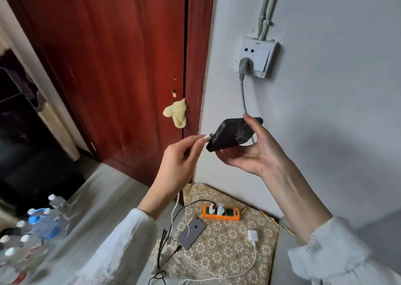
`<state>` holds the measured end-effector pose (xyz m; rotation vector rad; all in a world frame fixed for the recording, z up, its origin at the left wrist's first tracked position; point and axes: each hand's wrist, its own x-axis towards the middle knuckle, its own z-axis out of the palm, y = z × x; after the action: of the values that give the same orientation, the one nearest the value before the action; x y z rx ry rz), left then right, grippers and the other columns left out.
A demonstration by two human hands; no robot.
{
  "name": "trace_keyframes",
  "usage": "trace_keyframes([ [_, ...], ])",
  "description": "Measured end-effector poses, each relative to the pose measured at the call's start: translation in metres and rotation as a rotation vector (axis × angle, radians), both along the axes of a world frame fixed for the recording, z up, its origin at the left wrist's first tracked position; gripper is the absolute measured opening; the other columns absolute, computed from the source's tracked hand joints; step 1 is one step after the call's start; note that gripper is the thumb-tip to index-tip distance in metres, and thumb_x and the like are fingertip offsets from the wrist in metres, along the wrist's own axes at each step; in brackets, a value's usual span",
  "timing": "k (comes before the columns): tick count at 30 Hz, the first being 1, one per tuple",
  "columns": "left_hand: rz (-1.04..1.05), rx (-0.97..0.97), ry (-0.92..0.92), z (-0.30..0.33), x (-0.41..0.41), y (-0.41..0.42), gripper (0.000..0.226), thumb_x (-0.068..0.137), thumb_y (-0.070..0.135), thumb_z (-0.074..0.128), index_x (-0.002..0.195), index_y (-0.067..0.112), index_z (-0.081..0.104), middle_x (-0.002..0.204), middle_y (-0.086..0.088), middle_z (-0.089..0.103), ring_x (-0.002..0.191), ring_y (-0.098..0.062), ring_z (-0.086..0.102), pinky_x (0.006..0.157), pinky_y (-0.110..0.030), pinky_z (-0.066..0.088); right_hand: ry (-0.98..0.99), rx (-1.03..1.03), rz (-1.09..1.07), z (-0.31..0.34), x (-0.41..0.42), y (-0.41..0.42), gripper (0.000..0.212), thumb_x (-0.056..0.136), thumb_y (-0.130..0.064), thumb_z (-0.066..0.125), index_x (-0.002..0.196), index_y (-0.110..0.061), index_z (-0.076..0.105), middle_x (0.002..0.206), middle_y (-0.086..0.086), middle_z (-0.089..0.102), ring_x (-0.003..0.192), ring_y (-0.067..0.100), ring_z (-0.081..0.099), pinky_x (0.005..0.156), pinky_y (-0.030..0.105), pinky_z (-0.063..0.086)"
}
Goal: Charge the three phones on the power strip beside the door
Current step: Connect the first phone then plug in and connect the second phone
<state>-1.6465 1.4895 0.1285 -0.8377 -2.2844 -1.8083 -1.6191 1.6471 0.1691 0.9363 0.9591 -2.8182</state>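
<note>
My right hand (pixel 253 150) holds a black phone (pixel 232 134) with a cracked screen, tilted, its bottom port facing left. My left hand (pixel 180 163) pinches a white cable plug (pixel 206 137) whose tip sits right at the phone's port. Below, an orange power strip (pixel 230 216) lies on a patterned cushion (pixel 227 248) by the red door (pixel 108 68), with two white adapters (pixel 217 209) plugged in. A grey phone (pixel 192 232) lies face down on the cushion with a white cable at it. A third phone is not in view.
A loose white charger (pixel 253 235) with its cable lies on the cushion's right side. A wall socket (pixel 258 57) holds a grey plug. Several water bottles (pixel 39 226) stand on the floor at lower left. A yellow cloth (pixel 176 112) hangs on the door edge.
</note>
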Motion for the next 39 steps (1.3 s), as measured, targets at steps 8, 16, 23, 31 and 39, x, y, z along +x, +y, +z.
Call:
trace_keyframes([
  [8, -0.053, 0.036, -0.07, -0.002, 0.004, -0.002, 0.026, 0.094, 0.022, 0.044, 0.108, 0.015, 0.065, 0.049, 0.021, 0.053, 0.046, -0.002, 0.034, 0.047, -0.015, 0.029, -0.007, 0.032, -0.035, 0.002, 0.006, 0.0, 0.07, 0.067, -0.031, 0.078, 0.125, -0.009, 0.047, 0.119, 0.02, 0.054, 0.105, 0.033, 0.059, 0.083, 0.051, 0.051],
  [16, 0.016, -0.009, 0.032, -0.005, 0.009, -0.003, 0.024, 0.092, 0.023, 0.048, 0.103, 0.014, 0.067, 0.046, 0.022, 0.051, 0.04, -0.003, 0.032, 0.042, -0.009, 0.022, -0.003, 0.093, -0.046, -0.002, 0.01, 0.0, 0.064, 0.064, -0.031, 0.08, 0.116, -0.008, 0.05, 0.113, 0.02, 0.055, 0.099, 0.035, 0.06, 0.074, 0.051, 0.054],
  [23, 0.133, -0.178, 0.234, -0.001, 0.011, -0.004, 0.021, 0.09, 0.024, 0.054, 0.097, 0.01, 0.069, 0.06, 0.015, 0.06, 0.05, -0.003, 0.046, 0.05, -0.016, 0.037, 0.012, 0.25, -0.089, -0.002, 0.012, -0.001, 0.04, 0.067, -0.03, 0.079, 0.093, -0.012, 0.054, 0.099, 0.016, 0.058, 0.09, 0.029, 0.06, 0.068, 0.047, 0.057],
  [31, 0.069, -0.153, 0.189, 0.003, 0.016, -0.001, 0.022, 0.089, 0.019, 0.054, 0.099, 0.005, 0.068, 0.053, 0.026, 0.042, 0.049, 0.004, 0.047, 0.045, -0.004, 0.029, -0.004, 0.18, -0.113, -0.01, 0.016, 0.001, 0.042, 0.067, -0.03, 0.078, 0.094, -0.011, 0.052, 0.102, 0.019, 0.056, 0.091, 0.033, 0.06, 0.065, 0.048, 0.056],
  [39, 0.087, -0.263, 0.233, -0.002, 0.013, -0.004, 0.023, 0.09, 0.024, 0.051, 0.097, 0.009, 0.068, 0.059, 0.018, 0.054, 0.052, -0.001, 0.052, 0.049, -0.016, 0.039, -0.007, 0.203, -0.119, -0.017, 0.014, -0.002, 0.041, 0.067, -0.03, 0.078, 0.092, -0.012, 0.052, 0.099, 0.017, 0.058, 0.089, 0.031, 0.06, 0.062, 0.045, 0.057],
])
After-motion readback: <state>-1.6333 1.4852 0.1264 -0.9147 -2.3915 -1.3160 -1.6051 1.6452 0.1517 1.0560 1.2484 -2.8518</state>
